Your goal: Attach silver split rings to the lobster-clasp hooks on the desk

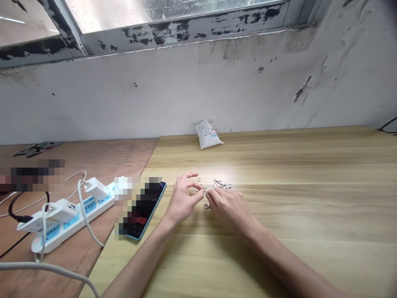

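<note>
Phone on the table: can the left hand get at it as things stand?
Likely yes: the phone lies on the tabletop just left of the left hand, with nothing visible between them. The hand is at a small metal ring, though, so it may need to leave that first.
</note>
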Demonstrator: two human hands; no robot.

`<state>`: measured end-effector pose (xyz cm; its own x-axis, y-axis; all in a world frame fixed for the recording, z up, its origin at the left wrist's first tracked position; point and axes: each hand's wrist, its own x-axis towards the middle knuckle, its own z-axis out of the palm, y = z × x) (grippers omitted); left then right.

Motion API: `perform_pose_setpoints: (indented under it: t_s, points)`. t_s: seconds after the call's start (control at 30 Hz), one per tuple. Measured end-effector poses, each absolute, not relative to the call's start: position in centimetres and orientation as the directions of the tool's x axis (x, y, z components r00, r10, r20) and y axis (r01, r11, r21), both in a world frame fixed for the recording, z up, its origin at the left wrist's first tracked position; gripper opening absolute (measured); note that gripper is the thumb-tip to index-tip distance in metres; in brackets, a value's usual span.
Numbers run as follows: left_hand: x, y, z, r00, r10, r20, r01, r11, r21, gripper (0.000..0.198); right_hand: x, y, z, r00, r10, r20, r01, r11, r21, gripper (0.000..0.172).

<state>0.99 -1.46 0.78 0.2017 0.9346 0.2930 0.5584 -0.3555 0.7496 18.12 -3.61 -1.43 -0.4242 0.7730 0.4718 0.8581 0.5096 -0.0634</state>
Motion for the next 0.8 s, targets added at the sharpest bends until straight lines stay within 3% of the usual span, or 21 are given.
perform_pose_setpoints:
  t_s: [0.13,0.33,0.4,0.47,0.53,0.6,0.7,0.8]
  points:
    - [1.5,-2.1,0.9,0.277,0.846,0.457,0.694,-0.505,0.514,0.007,18.1,-3.9,-1.0,-0.402,0.826,0.394,0.866,0.484,-0.131,0.032]
    - [1.4,-2.0,0.7,0.358,0.777,0.517,0.734,-0.577,0.358,0.007,18.5,-3.9,-0.8,-0.364,0.845,0.391,0.851,0.473,-0.229,0.036]
    - [1.3,-1.9,0.8,0.382,0.750,0.539,0.730,-0.603,0.322,0.007,18.7,-3.7,-0.7,-0.316,0.866,0.388,0.835,0.448,-0.319,0.035]
    - [1.2,-1.9,1.0,0.398,0.716,0.574,0.721,-0.631,0.287,0.008,19.0,-3.6,-0.5,-0.252,0.902,0.351,0.772,0.406,-0.489,0.032]
    - [1.1,-2.0,1.3,0.402,0.681,0.612,0.715,-0.651,0.255,0.009,19.3,-3.4,-0.1,-0.231,0.948,0.217,0.588,0.314,-0.745,0.032]
    - [1.0,-2.2,1.6,0.395,0.652,0.647,0.714,-0.662,0.230,0.008,19.5,-3.3,0.4,-0.333,0.943,-0.015,0.276,0.083,-0.958,0.033]
    - [0.9,-2.4,1.8,0.385,0.609,0.694,0.708,-0.677,0.201,0.007,19.8,-3.2,0.8,-0.546,0.813,-0.201,-0.099,-0.301,-0.949,0.032]
    - [1.0,-2.6,1.8,0.361,0.576,0.733,0.690,-0.694,0.205,0.007,20.0,-3.3,0.9,-0.635,0.751,-0.178,-0.235,-0.408,-0.882,0.029]
